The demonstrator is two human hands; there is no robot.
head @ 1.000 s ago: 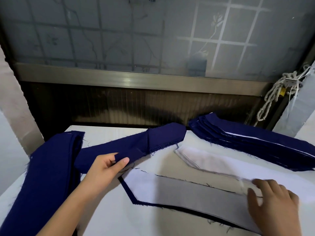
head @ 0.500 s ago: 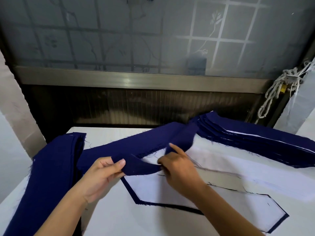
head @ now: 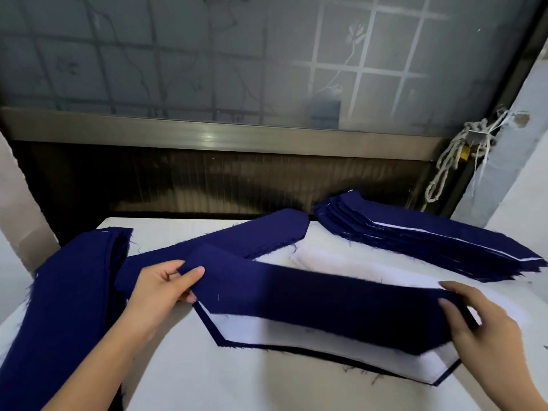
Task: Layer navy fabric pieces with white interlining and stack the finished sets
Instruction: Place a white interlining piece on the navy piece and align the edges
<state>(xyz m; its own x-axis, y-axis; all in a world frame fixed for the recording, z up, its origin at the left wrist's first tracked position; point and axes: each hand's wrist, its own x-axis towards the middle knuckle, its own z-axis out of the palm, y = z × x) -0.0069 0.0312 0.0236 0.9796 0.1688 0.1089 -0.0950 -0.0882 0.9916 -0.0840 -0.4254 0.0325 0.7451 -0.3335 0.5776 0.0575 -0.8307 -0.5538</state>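
Item, as I see it: navy piece point(head: 326, 298) stretched over interlining point(head: 267, 329) on table point(head: 237, 381). My left hand point(head: 166, 292) pinches its left end, right hand point(head: 486, 324) grips its right end. Stack point(head: 430, 244) at far right.

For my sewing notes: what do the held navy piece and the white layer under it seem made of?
Navy piece: cloth, probably woven; matte, no sheen, bends limply. White layer: probably thin interlining; smooth, lies flat; its fibre cannot be told.
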